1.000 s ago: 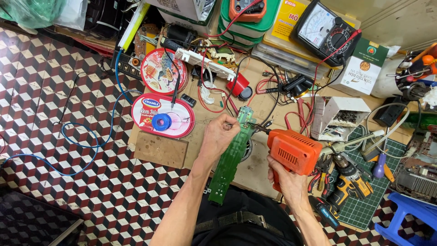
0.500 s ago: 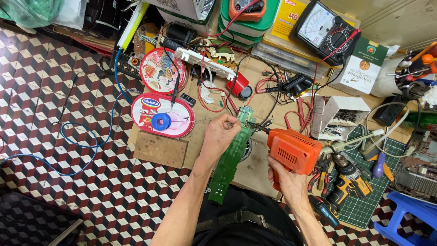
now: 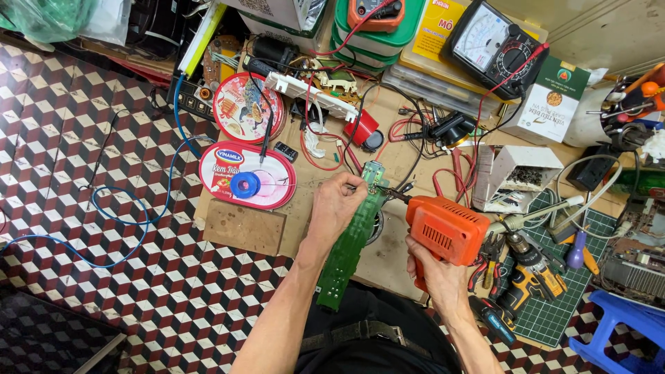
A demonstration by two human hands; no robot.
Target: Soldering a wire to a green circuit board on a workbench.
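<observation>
Where hands (image 3: 388, 228) grip green board (image 3: 353, 239) and orange gun (image 3: 443, 228), tip contact unclear

I see almost nothing move. My left hand (image 3: 338, 204) has slid a tiny bit up the long green board (image 3: 350, 242), toward the worktop's far edge. The orange tool's (image 3: 443, 228) tip sits a touch closer to it.

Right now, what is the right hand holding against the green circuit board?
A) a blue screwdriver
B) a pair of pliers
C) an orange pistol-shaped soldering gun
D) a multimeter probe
C: the right hand grips the orange soldering gun, its tip reaching the long green circuit board that the left hand steadies.
</observation>
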